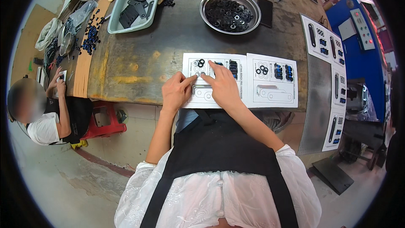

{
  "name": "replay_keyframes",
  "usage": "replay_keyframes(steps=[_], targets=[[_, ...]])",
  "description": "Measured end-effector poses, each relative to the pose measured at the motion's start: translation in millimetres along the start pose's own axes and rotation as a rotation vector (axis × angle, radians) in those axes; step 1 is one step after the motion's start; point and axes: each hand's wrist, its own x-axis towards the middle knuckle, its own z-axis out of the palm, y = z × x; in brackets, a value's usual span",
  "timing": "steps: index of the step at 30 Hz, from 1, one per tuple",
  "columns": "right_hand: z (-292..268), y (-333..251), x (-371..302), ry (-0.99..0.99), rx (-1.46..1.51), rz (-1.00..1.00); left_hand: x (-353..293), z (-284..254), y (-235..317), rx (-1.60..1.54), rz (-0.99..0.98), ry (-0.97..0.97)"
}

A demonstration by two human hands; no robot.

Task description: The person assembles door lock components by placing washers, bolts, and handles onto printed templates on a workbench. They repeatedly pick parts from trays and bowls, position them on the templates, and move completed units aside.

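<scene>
Fingers [215, 68] of the right hand [225, 88] stand apart, index and thumb spread; those of the left hand [174, 93] point inward to meet them over the left printed sheet [188, 102], though whether they pinch anything cannot be told. Beneath, the workbench [164, 46] ends in a front edge close to both wrists; its dark top stretches broadly leftward and forward. At its far side stand a pale green tray [130, 28] and, to the right, a steel bowl [255, 12], both well apart from the hands. The right printed sheet [261, 103] adjoins the left, bearing dark bolts [289, 72]. Smallest, black rings [201, 63] lie near the right index fingertip.
</scene>
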Motion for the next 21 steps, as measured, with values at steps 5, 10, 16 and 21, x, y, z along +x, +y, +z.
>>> replay_keyframes(steps=[5,10,16,21], targets=[[3.8,6.5,13.5,0.046,0.009,-0.002,13.6,-0.7,-1.7,-0.015,-0.088,-0.026],[9.1,14.2,27.7,0.05,-0.014,-0.017,34.6,4.1,-14.0,0.036,0.018,-0.001],[5.9,15.3,15.1,0.024,-0.028,-0.015,24.3,2.7,-8.7,0.034,0.014,-0.03],[6.8,14.7,13.5,0.038,-0.001,-0.009,23.5,3.7,-2.6,-0.018,-0.005,-0.011]])
